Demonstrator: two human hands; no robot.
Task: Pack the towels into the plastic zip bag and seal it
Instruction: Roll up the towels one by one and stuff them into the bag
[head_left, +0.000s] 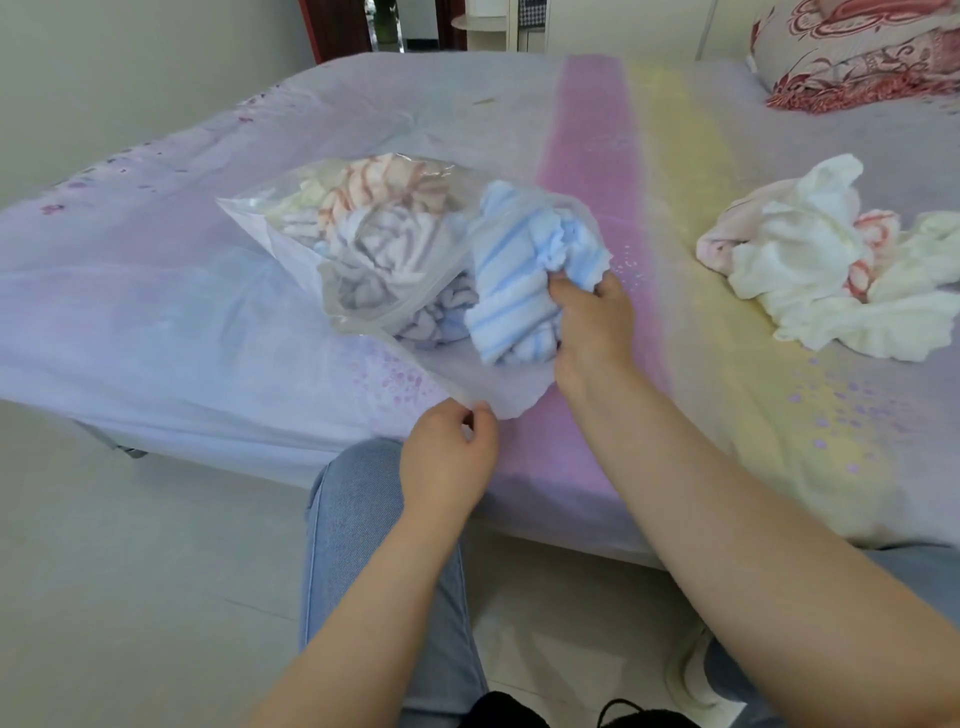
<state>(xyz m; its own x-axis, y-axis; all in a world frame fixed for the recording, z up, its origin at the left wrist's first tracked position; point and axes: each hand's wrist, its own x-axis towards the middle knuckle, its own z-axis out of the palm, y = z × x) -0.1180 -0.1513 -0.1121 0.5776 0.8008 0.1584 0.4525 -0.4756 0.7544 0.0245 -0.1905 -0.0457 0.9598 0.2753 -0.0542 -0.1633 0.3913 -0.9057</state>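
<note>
Right hand (592, 322) grips blue towel (519, 280) — left hand (447, 457) apparently pinches bag (291, 234) edge.

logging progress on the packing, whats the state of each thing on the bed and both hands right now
plastic zip bag: lying on the bed, mouth open, partly filled
blue striped towel: bunched at the bag's mouth, partly in
left hand: pinches the bag's lower mouth edge
right hand: grips the blue striped towel
loose towels: heaped on the bed, unpacked

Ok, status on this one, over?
Left hand pinches zip bag mouth edge. Right hand pushing blue striped towel in. Loose towels still on bed. Nothing blocking.
</note>
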